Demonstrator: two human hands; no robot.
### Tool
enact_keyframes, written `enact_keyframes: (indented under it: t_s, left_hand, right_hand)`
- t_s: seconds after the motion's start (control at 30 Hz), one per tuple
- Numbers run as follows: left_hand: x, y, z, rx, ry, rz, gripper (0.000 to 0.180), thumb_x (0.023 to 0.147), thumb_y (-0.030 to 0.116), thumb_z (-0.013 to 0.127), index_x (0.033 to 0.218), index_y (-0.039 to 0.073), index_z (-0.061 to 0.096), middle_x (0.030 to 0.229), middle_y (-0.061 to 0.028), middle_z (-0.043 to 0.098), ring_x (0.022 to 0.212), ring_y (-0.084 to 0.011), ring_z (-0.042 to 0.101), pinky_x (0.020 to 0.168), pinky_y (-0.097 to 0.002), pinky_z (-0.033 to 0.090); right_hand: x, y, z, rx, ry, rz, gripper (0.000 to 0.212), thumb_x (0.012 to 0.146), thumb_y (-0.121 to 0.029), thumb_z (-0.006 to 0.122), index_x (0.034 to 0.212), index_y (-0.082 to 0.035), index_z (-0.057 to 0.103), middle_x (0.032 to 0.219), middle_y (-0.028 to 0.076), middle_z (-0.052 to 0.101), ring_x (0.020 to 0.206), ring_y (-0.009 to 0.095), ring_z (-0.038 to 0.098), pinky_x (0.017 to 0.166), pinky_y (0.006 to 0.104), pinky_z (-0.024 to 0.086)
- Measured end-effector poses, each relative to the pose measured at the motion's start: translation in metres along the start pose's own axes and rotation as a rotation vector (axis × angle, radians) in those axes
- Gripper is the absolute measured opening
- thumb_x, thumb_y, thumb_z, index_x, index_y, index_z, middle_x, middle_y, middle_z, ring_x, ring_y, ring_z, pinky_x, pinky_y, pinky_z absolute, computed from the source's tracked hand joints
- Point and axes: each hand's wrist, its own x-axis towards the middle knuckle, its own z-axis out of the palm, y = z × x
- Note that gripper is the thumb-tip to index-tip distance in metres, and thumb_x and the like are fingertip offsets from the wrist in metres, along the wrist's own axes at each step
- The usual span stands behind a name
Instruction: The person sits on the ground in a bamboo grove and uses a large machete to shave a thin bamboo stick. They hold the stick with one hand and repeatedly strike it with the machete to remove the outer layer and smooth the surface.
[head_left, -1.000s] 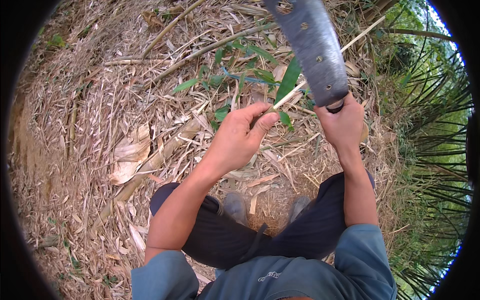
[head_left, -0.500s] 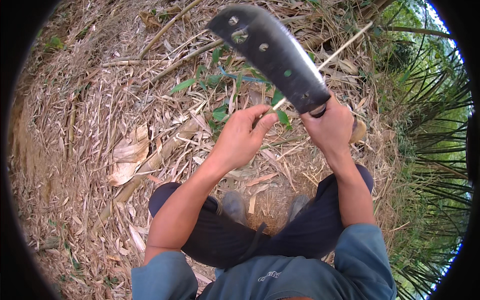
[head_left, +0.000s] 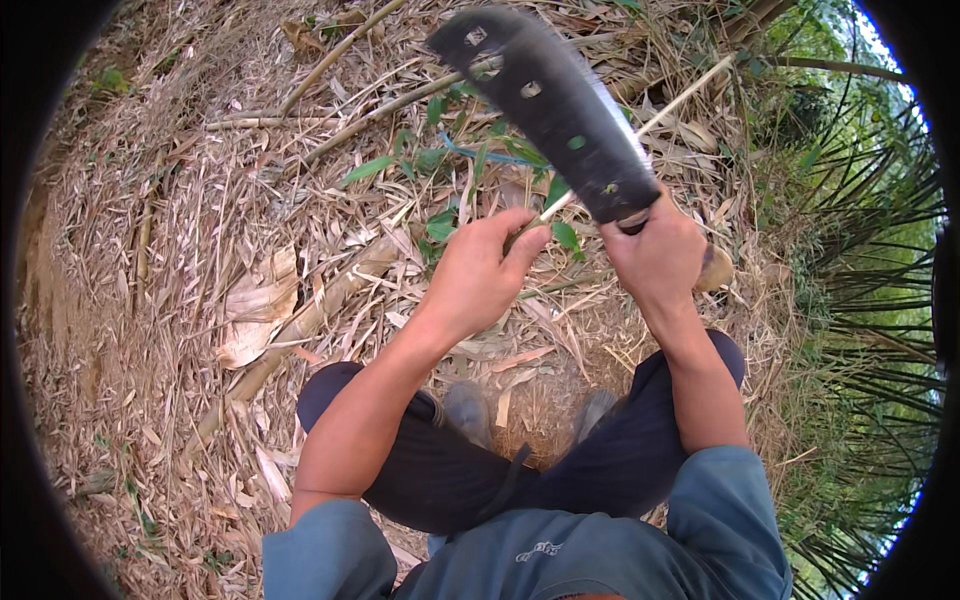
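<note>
My right hand (head_left: 657,248) is closed round the wooden handle of a machete (head_left: 555,115), whose butt shows beyond my wrist. The broad dark blade has several holes and slants up to the left, its bright edge facing right. A thin pale stick (head_left: 690,95) is pinched between the thumb and fingers of my left hand (head_left: 488,262). From there the stick runs up and right, passing behind the blade near its base and coming out beyond the edge. Whether blade and stick touch, I cannot tell.
Dry leaves and bamboo litter cover the ground. Green leaves (head_left: 440,225) grow just beyond my left hand. A thick dry stalk (head_left: 325,310) lies at left, a thinner pole (head_left: 370,120) farther off. Dense green plants (head_left: 870,300) stand at right. My shoes (head_left: 467,412) are below my hands.
The machete blade has tilted slightly, its tip shifting a little to the right. The stick's far end has dropped slightly left and down; both hands keep their grip.
</note>
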Motion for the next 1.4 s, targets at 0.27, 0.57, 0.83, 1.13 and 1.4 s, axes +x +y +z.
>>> enact_keyframes:
  t_s: [0.27, 0.57, 0.83, 1.13, 1.4]
  left_hand:
    - [-0.004, 0.005, 0.001, 0.027, 0.034, -0.024, 0.032, 0.104, 0.029, 0.061, 0.111, -0.002, 0.068, 0.076, -0.0058, 0.065, 0.069, -0.0118, 0.051, 0.066, -0.0313, 0.045]
    - [-0.005, 0.006, 0.004, 0.115, 0.072, -0.009, 0.029, 0.103, 0.027, 0.063, 0.111, 0.0, 0.068, 0.068, -0.0102, 0.06, 0.061, -0.0141, 0.049, 0.059, -0.0317, 0.042]
    - [-0.004, 0.013, 0.006, 0.111, 0.139, 0.009, 0.021, 0.1, 0.023, 0.063, 0.101, 0.002, 0.066, 0.065, -0.0218, 0.061, 0.062, -0.0426, 0.062, 0.059, -0.0482, 0.046]
    - [-0.005, 0.013, 0.007, 0.146, 0.142, -0.021, 0.029, 0.101, 0.027, 0.065, 0.107, -0.001, 0.068, 0.065, -0.0158, 0.061, 0.053, -0.0222, 0.053, 0.054, -0.0377, 0.041]
    - [-0.01, 0.013, -0.001, 0.086, 0.184, -0.013, 0.031, 0.104, 0.03, 0.06, 0.099, -0.001, 0.063, 0.062, -0.0013, 0.048, 0.058, -0.0104, 0.041, 0.053, -0.0302, 0.035]
  right_hand:
    - [0.007, 0.003, -0.006, 0.019, 0.038, 0.072, 0.043, 0.075, -0.04, 0.082, 0.098, -0.005, 0.069, 0.072, 0.014, 0.072, 0.066, 0.034, 0.072, 0.063, 0.0428, 0.055]
    - [-0.002, -0.002, 0.002, 0.009, -0.038, 0.074, 0.047, 0.074, -0.041, 0.083, 0.102, -0.007, 0.067, 0.072, 0.013, 0.072, 0.07, 0.035, 0.072, 0.066, 0.0436, 0.056]
    - [-0.005, 0.0, 0.006, 0.033, -0.02, 0.073, 0.045, 0.075, -0.04, 0.083, 0.099, -0.007, 0.066, 0.071, 0.012, 0.072, 0.067, 0.033, 0.073, 0.064, 0.0441, 0.056]
    - [0.0, 0.003, 0.008, 0.1, -0.008, 0.13, 0.042, 0.075, -0.035, 0.082, 0.1, -0.004, 0.068, 0.073, 0.014, 0.073, 0.069, 0.033, 0.074, 0.066, 0.0423, 0.058]
    - [0.008, 0.009, 0.001, 0.698, -0.169, 0.369, 0.023, 0.08, -0.015, 0.078, 0.091, 0.002, 0.067, 0.068, 0.007, 0.069, 0.059, 0.017, 0.067, 0.058, 0.0308, 0.052]
